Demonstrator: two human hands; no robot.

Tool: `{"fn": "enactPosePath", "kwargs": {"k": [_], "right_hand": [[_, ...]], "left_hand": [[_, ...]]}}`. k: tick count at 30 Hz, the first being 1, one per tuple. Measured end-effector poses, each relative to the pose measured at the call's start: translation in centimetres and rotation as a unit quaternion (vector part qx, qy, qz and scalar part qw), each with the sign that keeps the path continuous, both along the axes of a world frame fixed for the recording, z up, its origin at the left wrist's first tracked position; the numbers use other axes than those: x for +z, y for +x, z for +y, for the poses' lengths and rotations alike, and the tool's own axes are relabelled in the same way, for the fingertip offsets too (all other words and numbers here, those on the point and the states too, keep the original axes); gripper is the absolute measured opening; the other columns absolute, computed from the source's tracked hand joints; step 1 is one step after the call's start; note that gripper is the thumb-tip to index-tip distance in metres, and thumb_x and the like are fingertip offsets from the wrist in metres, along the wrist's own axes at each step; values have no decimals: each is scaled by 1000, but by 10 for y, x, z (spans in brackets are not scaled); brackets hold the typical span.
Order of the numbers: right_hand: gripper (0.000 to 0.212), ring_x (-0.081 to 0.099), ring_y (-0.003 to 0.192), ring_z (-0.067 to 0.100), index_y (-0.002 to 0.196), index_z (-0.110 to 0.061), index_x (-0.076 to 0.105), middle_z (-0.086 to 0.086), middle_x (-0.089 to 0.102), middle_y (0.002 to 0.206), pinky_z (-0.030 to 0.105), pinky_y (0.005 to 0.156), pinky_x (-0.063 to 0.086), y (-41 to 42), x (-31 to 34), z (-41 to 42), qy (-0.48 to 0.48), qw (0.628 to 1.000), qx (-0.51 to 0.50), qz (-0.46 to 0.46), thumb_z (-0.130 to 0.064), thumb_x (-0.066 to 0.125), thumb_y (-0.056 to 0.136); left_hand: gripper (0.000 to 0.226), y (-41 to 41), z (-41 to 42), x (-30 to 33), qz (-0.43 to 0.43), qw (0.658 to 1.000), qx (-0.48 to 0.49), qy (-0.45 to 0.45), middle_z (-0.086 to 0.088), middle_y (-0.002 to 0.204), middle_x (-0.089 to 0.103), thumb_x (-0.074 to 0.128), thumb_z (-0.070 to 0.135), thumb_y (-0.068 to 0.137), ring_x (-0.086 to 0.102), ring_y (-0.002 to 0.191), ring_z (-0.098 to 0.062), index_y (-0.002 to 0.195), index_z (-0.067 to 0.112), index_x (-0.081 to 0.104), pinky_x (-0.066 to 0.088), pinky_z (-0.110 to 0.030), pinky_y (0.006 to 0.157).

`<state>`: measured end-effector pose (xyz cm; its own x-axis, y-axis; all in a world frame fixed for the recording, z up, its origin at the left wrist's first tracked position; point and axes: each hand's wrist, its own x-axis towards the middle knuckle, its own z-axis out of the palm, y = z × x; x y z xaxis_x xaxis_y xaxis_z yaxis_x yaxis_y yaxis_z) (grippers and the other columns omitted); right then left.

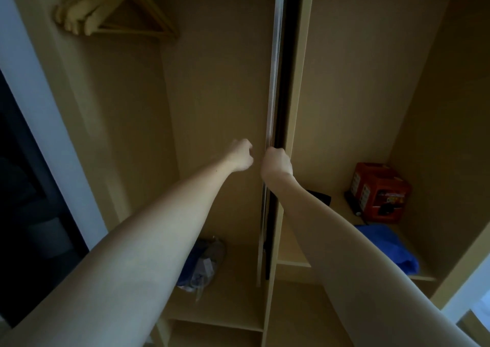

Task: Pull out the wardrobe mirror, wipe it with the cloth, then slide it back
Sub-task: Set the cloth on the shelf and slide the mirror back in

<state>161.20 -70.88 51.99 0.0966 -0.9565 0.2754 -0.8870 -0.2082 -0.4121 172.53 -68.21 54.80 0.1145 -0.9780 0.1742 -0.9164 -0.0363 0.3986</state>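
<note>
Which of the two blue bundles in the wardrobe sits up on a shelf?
The plain blue bundle right of the mirror edge, below the orange box. The other blue bundle lies lower, in the left compartment.

The mirror is seen edge-on, upright between two wardrobe bays, and is gripped by the right hand. The left hand, curled and holding nothing, is just beside it at 9 o'clock. Hangers are seen at 11 o'clock, a red box at 3 o'clock
</note>
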Motion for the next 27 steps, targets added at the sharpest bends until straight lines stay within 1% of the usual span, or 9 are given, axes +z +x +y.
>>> {"fn": "enactPosePath", "kwargs": {"k": [4,6,9,11,14,17,22,25,27], "right_hand": [[23,57,82,23,105,-4,61,10,59,93,32,70,52,-4,-1,-6,-3,1000,5,-8,10,47,92],[21,57,81,23,106,-3,61,11,61,95,32,70,52,-8,-2,-5,1,1000,11,-4,8,47,94],[22,54,81,21,112,-4,57,12,61,102,31,67,48,-16,-2,1,9,999,31,8,6,46,95],[20,57,82,22,112,-6,55,11,61,103,33,67,52,-25,-3,3,23,998,57,16,2,46,96],[13,60,78,22,104,-9,55,9,60,94,34,63,53,-43,-10,13,36,994,99,26,-4,44,98],[13,58,72,20,92,-12,54,7,59,86,31,55,45,-70,-25,26,53,992,101,63,-4,45,96],[19,58,72,25,79,-16,48,6,58,82,31,52,42,-135,-70,40,92,988,52,115,-5,48,94],[14,58,75,26,85,-16,49,4,57,81,32,54,42,-175,-93,45,114,985,25,130,-5,48,94],[13,60,82,26,98,-13,57,8,64,95,33,61,45,-201,-109,42,127,983,13,130,-4,48,94]], "left_hand": [[31,2,-8,-4,-4,1000,1,-3,-18,124,63,51,3,91,64,104,-34,119,5,64,47,-35,69],[34,0,-7,-6,-6,1000,2,0,-18,129,61,51,3,92,63,107,-33,124,5,62,48,-33,69],[47,-2,3,-6,-10,1000,2,6,-15,146,50,50,4,96,56,124,-32,142,8,51,51,-37,92],[45,-2,10,-7,-11,1000,-3,7,-14,146,50,50,4,97,54,126,-32,142,7,52,49,-39,99],[26,-3,21,-10,-32,999,-17,13,-13,124,63,49,6,95,62,107,-30,113,12,67,53,-43,94],[20,-16,28,-16,-53,997,-41,32,-6,97,66,49,10,93,65,90,-26,84,18,65,56,-49,87],[23,-72,28,-47,-65,986,-120,91,-2,103,64,48,14,93,62,92,-22,85,23,67,55,-45,88],[23,-113,23,-73,-72,978,-155,120,0,103,61,45,15,95,61,92,-22,88,25,64,54,-46,88],[22,-139,16,-88,-71,972,-175,137,0,102,62,45,15,96,61,89,-22,92,25,65,55,-45,86]]}}
